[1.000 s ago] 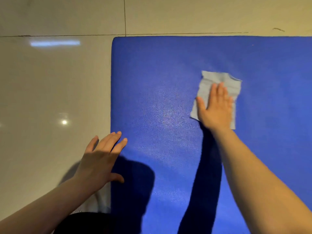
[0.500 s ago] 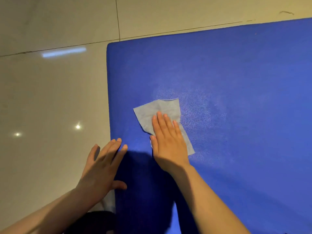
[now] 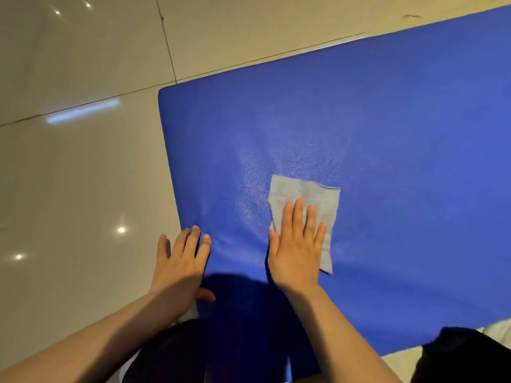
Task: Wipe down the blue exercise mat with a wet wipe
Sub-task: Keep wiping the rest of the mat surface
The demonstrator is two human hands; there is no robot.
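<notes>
Two bare hands work low in the head view, over one mat and one wipe. Furthest left lies the glossy beige tiled floor (image 3: 69, 175), crossed by dark grout lines and dotted with bright reflections of lights. The left hand (image 3: 181, 268) lies flat with straight, slightly spread fingers, straddling the mat's left edge: its palm rests over the floor, its fingertips and thumb reach onto the blue. It holds nothing.

One blue exercise mat (image 3: 387, 139) fills the middle and right of the view, lying flat on the floor, with its rounded far-left corner near a grout crossing. Its surface is a deep, even blue with a fine pebbled grain, and a pale sheen shows on the patch just left of and above the wipe. Dark shadows of the arms fall across its near part.

One wet wipe (image 3: 307, 193) lies spread flat on the mat, a pale grey-blue, roughly rectangular sheet with an uneven top edge. The right hand (image 3: 297, 252) presses down on its lower half, palm flat, fingers straight and close together, so the wipe's upper portion and right strip show beyond it.

At the bottom right corner sits something dark (image 3: 464, 357), too unclear to identify.
</notes>
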